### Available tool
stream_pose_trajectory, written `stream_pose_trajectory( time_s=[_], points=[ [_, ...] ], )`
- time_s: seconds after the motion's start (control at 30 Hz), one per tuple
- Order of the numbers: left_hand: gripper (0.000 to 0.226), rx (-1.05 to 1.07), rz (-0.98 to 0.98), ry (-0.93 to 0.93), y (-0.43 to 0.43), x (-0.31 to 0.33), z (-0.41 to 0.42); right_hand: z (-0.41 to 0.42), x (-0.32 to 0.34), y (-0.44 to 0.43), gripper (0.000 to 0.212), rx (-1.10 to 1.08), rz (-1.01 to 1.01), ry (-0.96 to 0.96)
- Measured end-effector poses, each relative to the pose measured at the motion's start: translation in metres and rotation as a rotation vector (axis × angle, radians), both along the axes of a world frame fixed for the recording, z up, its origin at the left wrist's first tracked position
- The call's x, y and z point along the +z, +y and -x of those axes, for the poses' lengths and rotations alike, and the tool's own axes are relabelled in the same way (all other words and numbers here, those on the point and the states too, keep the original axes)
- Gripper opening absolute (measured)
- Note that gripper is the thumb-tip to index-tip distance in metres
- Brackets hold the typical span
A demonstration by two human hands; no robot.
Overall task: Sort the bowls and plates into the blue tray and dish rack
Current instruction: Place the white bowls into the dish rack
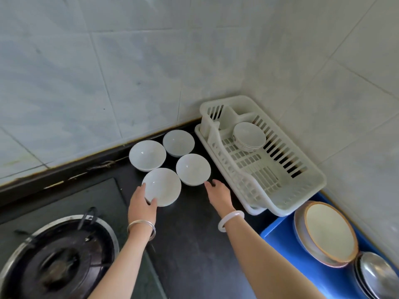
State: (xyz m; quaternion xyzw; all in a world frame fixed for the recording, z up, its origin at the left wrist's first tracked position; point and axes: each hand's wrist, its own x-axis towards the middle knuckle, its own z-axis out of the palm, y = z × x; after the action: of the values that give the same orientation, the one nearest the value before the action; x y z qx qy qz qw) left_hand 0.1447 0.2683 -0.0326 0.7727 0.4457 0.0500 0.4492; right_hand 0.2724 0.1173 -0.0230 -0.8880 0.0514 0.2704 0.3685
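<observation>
Several white bowls stand in a cluster on the dark counter. My left hand (141, 205) grips the nearest bowl (163, 186) by its near-left rim, thumb on one side and fingers on the other. My right hand (219, 194) reaches forward with fingers relaxed, its tips just short of the front-right bowl (193, 169). Two more bowls (147, 155) (178, 142) sit behind. The white dish rack (280, 175) holds one patterned bowl (248, 137). A blue tray (278, 240) at the lower right carries a tan-rimmed plate (328, 231) on metal plates and another metal plate (377, 275).
A gas burner (58, 260) sits on the stove top at the lower left. Tiled walls close the corner behind the bowls and beside the rack. Dark counter (190, 244) lies between my arms.
</observation>
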Motion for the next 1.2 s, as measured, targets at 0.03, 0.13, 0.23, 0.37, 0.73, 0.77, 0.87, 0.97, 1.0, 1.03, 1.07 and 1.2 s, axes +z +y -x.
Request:
stream_pose_trajectory(
  time_s=[0.03, 0.13, 0.23, 0.37, 0.73, 0.77, 0.87, 0.97, 1.0, 1.03, 1.07, 1.2],
  points=[
    [0.058, 0.024, 0.039, -0.006, 0.002, -0.005, 0.001, -0.002, -0.004, 0.005, 0.056, -0.025, -0.017, 0.021],
    [0.056, 0.097, 0.231, -0.071, 0.009, -0.016, 0.001, -0.008, -0.011, 0.018, 0.042, -0.105, -0.068, 0.057],
    [0.050, 0.141, 0.329, -0.126, 0.014, -0.023, 0.001, -0.014, -0.015, 0.026, 0.027, -0.246, -0.180, 0.101],
    [0.047, 0.204, 0.460, -0.214, 0.016, -0.027, 0.002, -0.015, -0.014, 0.029, 0.026, -0.389, -0.317, 0.115],
    [0.045, 0.353, 0.683, -0.329, 0.016, -0.027, 0.000, -0.001, 0.025, 0.024, 0.016, -0.219, -0.375, 0.008],
    [0.042, 0.389, 0.707, -0.332, 0.016, -0.025, 0.000, 0.002, 0.028, 0.027, 0.015, -0.196, -0.370, 0.023],
    [0.026, 0.479, 0.775, -0.358, 0.017, -0.019, -0.002, 0.009, 0.034, 0.041, 0.013, -0.131, -0.298, 0.056],
    [0.020, 0.497, 0.823, -0.376, 0.019, -0.013, -0.001, 0.014, 0.032, 0.054, 0.016, -0.090, -0.212, 0.079],
    [0.021, 0.495, 0.827, -0.380, 0.019, -0.012, -0.001, 0.015, 0.031, 0.057, 0.015, -0.084, -0.183, 0.085],
    [0.024, 0.496, 0.831, -0.380, 0.019, -0.011, -0.001, 0.016, 0.030, 0.060, 0.013, -0.079, -0.158, 0.089],
    [0.026, 0.496, 0.833, -0.376, 0.020, -0.010, -0.001, 0.017, 0.028, 0.062, 0.010, -0.071, -0.136, 0.090],
    [0.016, 0.472, 0.803, -0.359, 0.021, -0.013, -0.002, 0.021, 0.024, 0.067, 0.005, -0.015, -0.063, 0.076]
  ],
)
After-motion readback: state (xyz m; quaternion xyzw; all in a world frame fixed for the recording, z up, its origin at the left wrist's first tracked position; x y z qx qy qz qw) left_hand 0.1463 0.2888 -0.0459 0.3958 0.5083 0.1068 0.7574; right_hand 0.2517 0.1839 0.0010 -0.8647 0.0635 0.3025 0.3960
